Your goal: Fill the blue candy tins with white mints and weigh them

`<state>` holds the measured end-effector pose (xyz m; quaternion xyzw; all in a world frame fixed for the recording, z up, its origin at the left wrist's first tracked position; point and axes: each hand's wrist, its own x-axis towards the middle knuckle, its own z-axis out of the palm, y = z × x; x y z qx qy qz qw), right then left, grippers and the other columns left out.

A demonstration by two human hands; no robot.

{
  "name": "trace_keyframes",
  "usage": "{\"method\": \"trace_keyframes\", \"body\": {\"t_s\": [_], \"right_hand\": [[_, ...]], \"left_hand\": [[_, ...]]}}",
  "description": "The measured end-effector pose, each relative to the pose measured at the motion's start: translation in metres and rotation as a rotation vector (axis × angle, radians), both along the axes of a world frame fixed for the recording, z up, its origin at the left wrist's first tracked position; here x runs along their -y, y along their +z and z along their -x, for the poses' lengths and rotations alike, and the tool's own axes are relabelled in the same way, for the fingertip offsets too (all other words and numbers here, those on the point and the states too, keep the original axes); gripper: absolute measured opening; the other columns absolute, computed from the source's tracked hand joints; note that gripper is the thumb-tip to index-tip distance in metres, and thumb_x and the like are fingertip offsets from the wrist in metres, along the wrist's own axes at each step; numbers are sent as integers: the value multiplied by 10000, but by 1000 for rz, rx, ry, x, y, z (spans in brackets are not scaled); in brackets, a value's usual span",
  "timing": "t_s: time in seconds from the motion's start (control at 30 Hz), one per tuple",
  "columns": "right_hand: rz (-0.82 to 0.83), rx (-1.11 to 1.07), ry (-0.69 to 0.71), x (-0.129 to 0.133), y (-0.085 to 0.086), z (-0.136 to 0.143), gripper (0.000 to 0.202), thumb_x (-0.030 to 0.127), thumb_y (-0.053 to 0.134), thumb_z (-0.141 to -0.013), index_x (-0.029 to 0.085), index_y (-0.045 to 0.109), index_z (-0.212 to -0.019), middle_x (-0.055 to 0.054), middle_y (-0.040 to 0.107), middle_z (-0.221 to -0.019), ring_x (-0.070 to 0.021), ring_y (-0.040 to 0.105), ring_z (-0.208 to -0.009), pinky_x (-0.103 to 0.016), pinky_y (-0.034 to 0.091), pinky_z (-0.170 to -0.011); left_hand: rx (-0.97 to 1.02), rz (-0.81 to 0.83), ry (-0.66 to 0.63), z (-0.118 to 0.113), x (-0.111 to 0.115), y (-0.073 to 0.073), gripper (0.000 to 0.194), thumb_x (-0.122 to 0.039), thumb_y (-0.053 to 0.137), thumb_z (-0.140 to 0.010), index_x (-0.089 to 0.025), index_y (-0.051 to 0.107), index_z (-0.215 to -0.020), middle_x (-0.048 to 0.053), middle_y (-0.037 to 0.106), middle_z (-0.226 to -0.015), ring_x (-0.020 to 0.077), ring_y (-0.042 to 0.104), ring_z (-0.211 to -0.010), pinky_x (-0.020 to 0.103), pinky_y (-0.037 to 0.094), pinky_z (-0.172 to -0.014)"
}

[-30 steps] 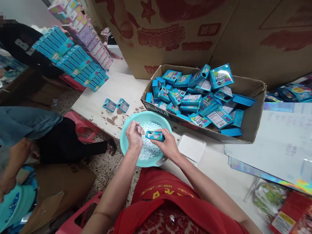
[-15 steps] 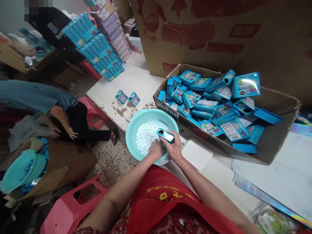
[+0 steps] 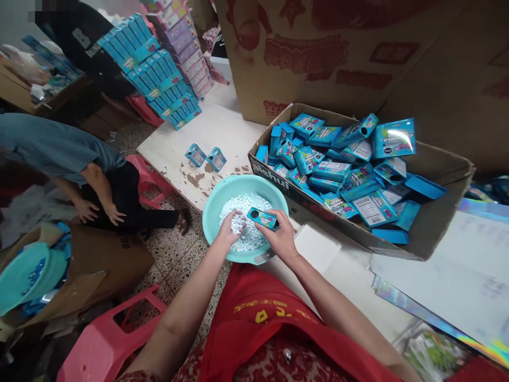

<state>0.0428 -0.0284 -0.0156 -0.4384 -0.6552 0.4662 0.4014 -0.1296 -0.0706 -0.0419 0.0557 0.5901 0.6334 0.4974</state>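
Note:
My right hand (image 3: 281, 233) grips a small blue candy box (image 3: 263, 218), tilted over the bowl, with a dark round opening at its left end. Cupped beside it, my left hand (image 3: 228, 228) holds a heap of small white candies (image 3: 238, 222). Both hands are over a mint-green plastic bowl (image 3: 212, 207), which has many more white candies in its bottom. Two similar blue boxes (image 3: 217, 158) stand upright on the table beyond the bowl. To the right, a low cardboard box (image 3: 449, 159) is filled with loose blue candy boxes.
A white square lid or tray (image 3: 316, 246) lies right of the bowl. Stacked blue display packs (image 3: 159, 74) stand at the table's far end. At left, a seated person (image 3: 59, 143) is near a pink stool (image 3: 111, 339) and an open carton (image 3: 111, 270).
My left hand has come up from among the candies and moved left, now with a handful showing. The blue box in my right hand has turned so that its printed side shows.

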Motion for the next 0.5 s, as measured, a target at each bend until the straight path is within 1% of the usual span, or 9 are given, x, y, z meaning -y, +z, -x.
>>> {"method": "trace_keyframes", "body": {"t_s": [0.07, 0.1, 0.13, 0.2, 0.27, 0.37, 0.5], "right_hand": [[-37, 47, 37, 2, -6, 4, 283, 348, 692, -749, 211, 605, -981, -52, 609, -955, -219, 584, -928, -359, 467, -840], [-47, 79, 64, 4, -8, 6, 270, 321, 691, -747, 208, 606, -977, -55, 608, -952, -222, 583, -928, -361, 467, -838], [-54, 112, 99, 7, -10, 8, 257, 292, 689, -743, 207, 607, -972, -57, 607, -947, -226, 581, -927, -363, 467, -834], [-55, 171, 172, 12, -11, 14, 253, 249, 685, -731, 214, 609, -970, -53, 607, -940, -229, 579, -922, -364, 469, -827], [-47, 210, 195, 17, -9, 19, 261, 235, 682, -723, 222, 611, -974, -48, 607, -936, -230, 581, -917, -366, 471, -824], [-64, 232, 183, 19, -3, 23, 268, 241, 673, -731, 227, 612, -992, -49, 607, -946, -232, 579, -928, -366, 472, -824], [-100, 251, 177, 15, 6, 23, 265, 235, 679, -730, 216, 616, -987, -54, 612, -939, -236, 578, -927, -363, 469, -818]], "left_hand": [[153, 15, -23, 0, -3, 14, 239, -352, 702, -644, -178, 539, -653, 5, 516, -531, 96, 455, -394, 177, 273, -312], [214, 1, -25, -2, -5, 22, 236, -357, 687, -654, -182, 529, -663, -4, 511, -547, 91, 459, -410, 174, 283, -324], [239, -43, 2, -4, -6, 30, 232, -360, 674, -662, -182, 525, -677, -8, 515, -569, 90, 477, -434, 176, 311, -346], [189, -162, 84, -11, -9, 45, 219, -346, 665, -667, -180, 528, -707, -10, 539, -615, 101, 534, -503, 195, 394, -422], [103, -242, 169, -19, -13, 55, 213, -319, 674, -655, -176, 531, -725, -12, 560, -645, 115, 573, -556, 228, 455, -506], [-23, -262, 242, -27, -19, 62, 227, -322, 682, -657, -176, 543, -761, -29, 560, -646, 117, 578, -549, 263, 479, -554], [-101, -240, 262, -29, -25, 64, 275, -361, 678, -683, -187, 556, -857, -26, 595, -679, 116, 583, -527, 264, 474, -551]]}}
